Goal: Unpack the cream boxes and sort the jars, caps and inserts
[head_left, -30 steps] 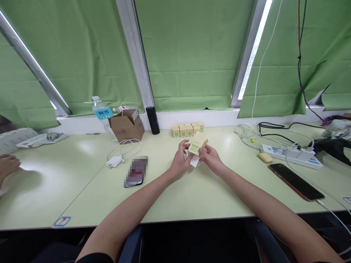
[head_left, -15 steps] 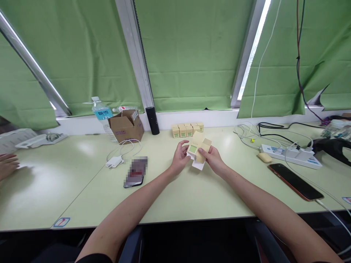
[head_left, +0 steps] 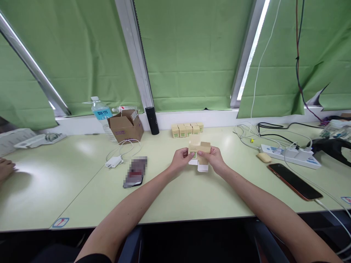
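Note:
Above the middle of the table I hold a partly unfolded small carton (head_left: 201,148), tan outside with a green-marked panel and white flaps hanging below. My left hand (head_left: 181,159) is closed on its left edge, thumb across the front. On the right side my right hand (head_left: 215,159) pinches it, thumb also over the front panel. The fingers behind the carton are hidden. Beyond my hands, several small folded tan boxes (head_left: 182,131) with green labels stand in a row near the wall.
To the left are an open brown cardboard box (head_left: 127,128), a black cylinder (head_left: 152,120), a water bottle (head_left: 102,113), a white charger (head_left: 114,161) and a blurred phone (head_left: 136,171). A power strip (head_left: 290,156) and black phone (head_left: 294,181) lie right. Another person's hand (head_left: 6,168) rests far left.
My left hand has closed onto the carton's left edge; its fingers were spread before. The carton has turned from a tilt to nearly straight. The other person's hand has shifted slightly left.

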The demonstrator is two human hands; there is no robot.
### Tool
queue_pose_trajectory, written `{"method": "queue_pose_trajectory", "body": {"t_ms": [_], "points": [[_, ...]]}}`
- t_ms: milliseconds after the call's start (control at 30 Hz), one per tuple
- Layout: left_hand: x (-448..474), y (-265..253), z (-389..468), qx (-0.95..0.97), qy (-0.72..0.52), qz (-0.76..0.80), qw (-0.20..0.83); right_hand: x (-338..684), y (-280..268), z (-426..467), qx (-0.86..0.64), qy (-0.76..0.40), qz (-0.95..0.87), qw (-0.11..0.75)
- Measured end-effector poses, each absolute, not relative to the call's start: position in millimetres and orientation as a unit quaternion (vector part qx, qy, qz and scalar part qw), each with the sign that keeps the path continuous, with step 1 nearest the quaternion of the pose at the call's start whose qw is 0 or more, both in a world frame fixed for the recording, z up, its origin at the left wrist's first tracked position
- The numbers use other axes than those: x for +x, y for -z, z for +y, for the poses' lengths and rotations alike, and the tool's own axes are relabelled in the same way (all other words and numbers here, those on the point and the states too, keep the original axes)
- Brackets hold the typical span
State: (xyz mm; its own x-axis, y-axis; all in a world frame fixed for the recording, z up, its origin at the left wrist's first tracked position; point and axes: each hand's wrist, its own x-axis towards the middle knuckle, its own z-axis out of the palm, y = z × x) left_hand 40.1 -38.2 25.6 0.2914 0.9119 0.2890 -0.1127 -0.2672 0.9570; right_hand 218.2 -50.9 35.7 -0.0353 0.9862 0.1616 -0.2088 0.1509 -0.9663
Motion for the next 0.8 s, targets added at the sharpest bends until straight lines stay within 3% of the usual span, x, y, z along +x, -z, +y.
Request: {"method": "queue_pose_trajectory", "body": {"t_ms": [267, 800], "points": [[35.7, -29.2, -36.6, 0.616, -0.508, 0.398, 0.453, 217.8, -32.2, -48.1, -0.424, -0.511, -0.513, 0.544], [30.8, -30.9, -30.5, 0.601, -0.515, 0.372, 0.484, 223.2, -31.1, -45.2, -0.409, -0.500, -0.532, 0.548]]}}
